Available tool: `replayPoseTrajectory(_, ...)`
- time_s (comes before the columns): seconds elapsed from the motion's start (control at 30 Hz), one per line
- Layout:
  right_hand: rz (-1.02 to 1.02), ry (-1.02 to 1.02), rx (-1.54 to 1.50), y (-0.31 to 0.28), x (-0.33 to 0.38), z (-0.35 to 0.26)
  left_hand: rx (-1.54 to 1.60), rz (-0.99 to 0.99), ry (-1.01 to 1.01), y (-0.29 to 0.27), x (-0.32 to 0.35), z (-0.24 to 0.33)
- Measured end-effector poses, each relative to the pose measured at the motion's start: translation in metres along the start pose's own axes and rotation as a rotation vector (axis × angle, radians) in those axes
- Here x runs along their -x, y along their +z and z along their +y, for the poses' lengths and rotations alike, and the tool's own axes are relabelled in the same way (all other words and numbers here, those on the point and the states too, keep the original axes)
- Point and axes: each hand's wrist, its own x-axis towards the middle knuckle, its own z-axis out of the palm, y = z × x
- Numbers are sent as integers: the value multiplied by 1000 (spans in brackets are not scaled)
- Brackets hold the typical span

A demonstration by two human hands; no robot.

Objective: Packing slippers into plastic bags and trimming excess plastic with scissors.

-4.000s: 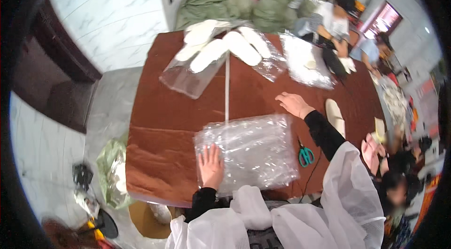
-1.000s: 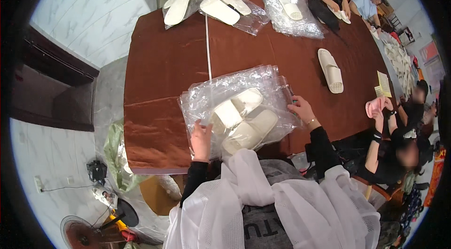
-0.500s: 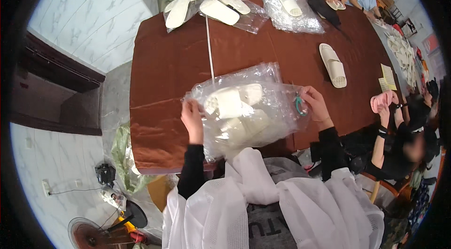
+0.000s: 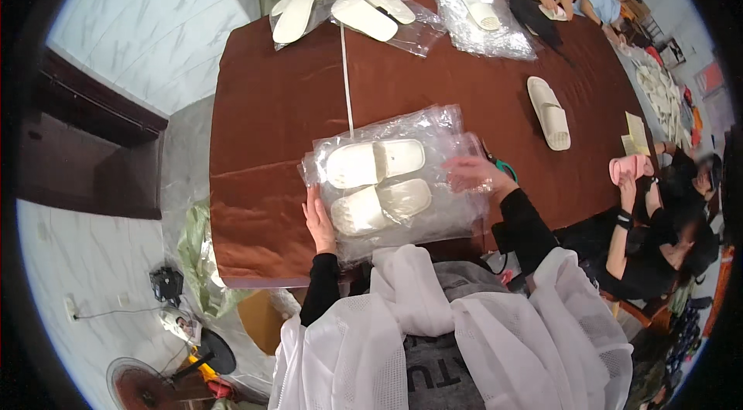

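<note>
A pair of cream slippers (image 4: 377, 162) lies side by side in a clear plastic bag (image 4: 449, 212), on top of what looks like more flat clear bags near the table's front edge. At the bag's left edge rests my left hand (image 4: 318, 222), fingers stretched out and holding nothing. My right hand (image 4: 478, 175) is at the bag's right end, with clear film over its fingers. Motion smears those fingers, so whether they pinch the film is unclear. Just beyond that hand lie teal-handled scissors (image 4: 505, 169), partly hidden.
Bagged cream slippers (image 4: 364, 17) lie along the far edge of the brown-covered table (image 4: 263, 116). A loose cream slipper (image 4: 549, 113) and yellow paper slips (image 4: 636, 133) are at the right. There a co-worker holds a pink slipper (image 4: 625, 169); others sit at the far right.
The bag has come down flat and its slippers now lie side by side. My left hand has let go and moved slightly nearer me; my right hand has moved left over the bag's end.
</note>
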Motion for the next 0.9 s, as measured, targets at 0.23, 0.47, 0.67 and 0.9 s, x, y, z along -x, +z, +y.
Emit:
replayPoseTrajectory(0.23, 237, -149, 306, 33, -48, 42, -312, -26, 137, 6, 1, 3)
replayPoseTrajectory(0.47, 331, -24, 1373, 58, -45, 15, -366, 8, 174, 12, -1, 11)
replayPoseTrajectory(0.67, 202, -245, 1063, 45, -61, 45, -508, -30, 125, 7, 0, 10)
replayPoseTrajectory(0.9, 606, -170, 471, 40, -88, 96, -403, -51, 164, 8, 9, 12)
